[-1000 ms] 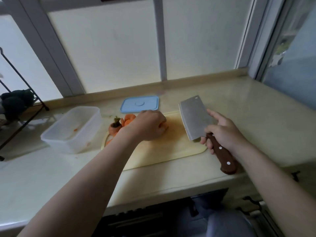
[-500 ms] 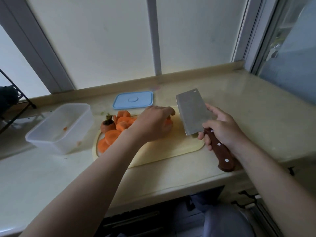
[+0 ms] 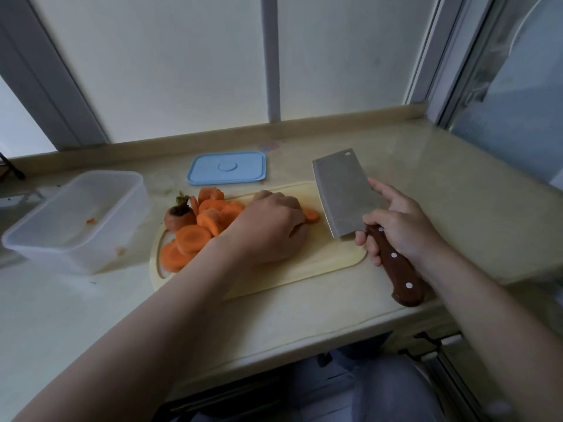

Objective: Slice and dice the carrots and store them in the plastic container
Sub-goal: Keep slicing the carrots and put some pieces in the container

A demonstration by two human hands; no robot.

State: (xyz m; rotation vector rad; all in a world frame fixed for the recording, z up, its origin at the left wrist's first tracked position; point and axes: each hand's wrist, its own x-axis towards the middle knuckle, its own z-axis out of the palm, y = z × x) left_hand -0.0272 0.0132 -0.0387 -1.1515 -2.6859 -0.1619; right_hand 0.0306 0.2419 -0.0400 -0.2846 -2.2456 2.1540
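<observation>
Near board [image 3: 304, 269] edge, cleaver [image 3: 341, 193], carrot slices [image 3: 192, 239] left

Matt steel cleaver blade [image 3: 341, 193], glossy wooden handle [image 3: 396, 269] — translucent plastic container [image 3: 91, 260], pale wooden board [image 3: 304, 269].

Cleaver [image 3: 341, 196] in right hand [image 3: 402, 226], left hand [image 3: 271, 229] over carrot slices [image 3: 195, 239] on board [image 3: 320, 263].

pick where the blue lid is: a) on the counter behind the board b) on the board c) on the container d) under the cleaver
a: the lid lies flat on the counter just behind the board, apart from the open container.
</observation>
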